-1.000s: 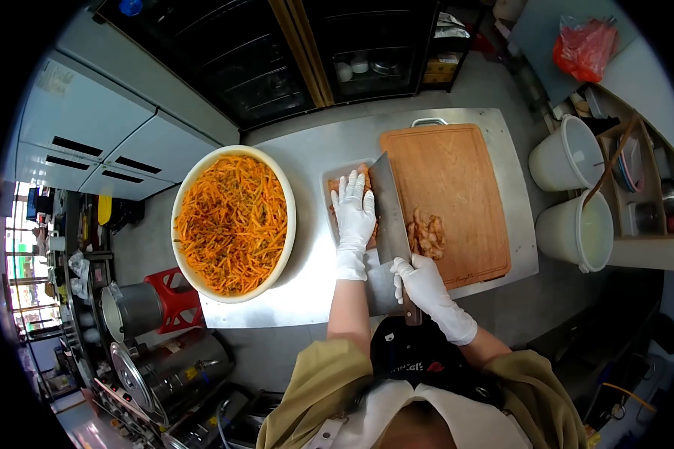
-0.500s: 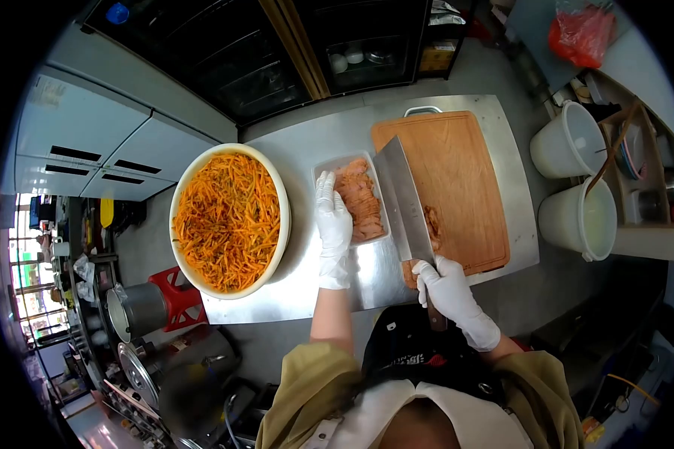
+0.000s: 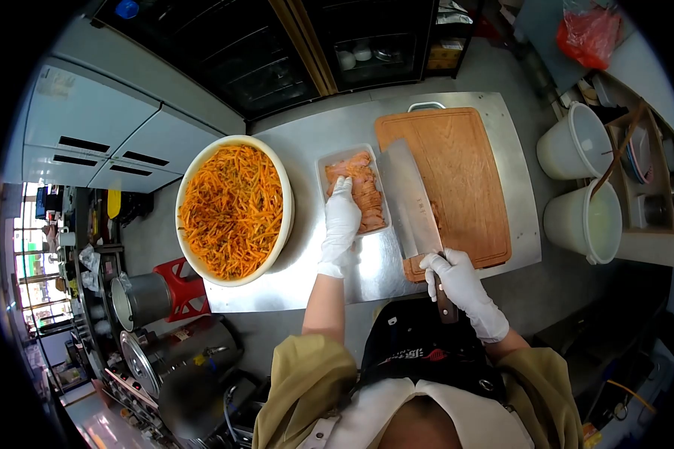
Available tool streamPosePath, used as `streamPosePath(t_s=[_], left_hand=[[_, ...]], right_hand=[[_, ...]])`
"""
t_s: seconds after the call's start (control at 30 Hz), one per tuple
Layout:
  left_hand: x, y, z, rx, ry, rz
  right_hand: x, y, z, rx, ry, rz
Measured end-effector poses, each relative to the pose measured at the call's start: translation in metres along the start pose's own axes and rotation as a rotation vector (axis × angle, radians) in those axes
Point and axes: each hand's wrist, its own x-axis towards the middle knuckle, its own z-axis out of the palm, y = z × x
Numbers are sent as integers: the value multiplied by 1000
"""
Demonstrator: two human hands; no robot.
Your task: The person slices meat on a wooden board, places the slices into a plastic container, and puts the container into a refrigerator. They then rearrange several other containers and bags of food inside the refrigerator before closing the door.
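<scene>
Sliced meat (image 3: 365, 196) lies in one tray (image 3: 386, 224), left of one board (image 3: 464, 165); your left hand (image 3: 341, 221) bunches its fingers over the meat, though whether they grip cannot be told. Your right hand (image 3: 463, 283) clamps one cleaver (image 3: 412, 198), its blade covering the board's left edge. One bowl (image 3: 286, 224) stands farther left, two buckets (image 3: 560, 152) right.

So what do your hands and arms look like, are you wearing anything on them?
The left hand and the right hand each wear a thin white glove, wrinkly near the wrist, with no markings that I can see. The sleeves are loose and olive-tan, and they stop before the forearms, which are bare.
</scene>
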Motion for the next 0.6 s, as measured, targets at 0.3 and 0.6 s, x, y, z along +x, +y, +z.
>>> streamPosePath(t_s=[0.3, 0.6], left_hand=[[-26, 32, -50, -119, 320, 113], [-137, -55, -42, -110, 77, -257]], right_hand=[[-7, 7, -14, 32, 12, -49], [-16, 14, -33, 112, 3, -152]])
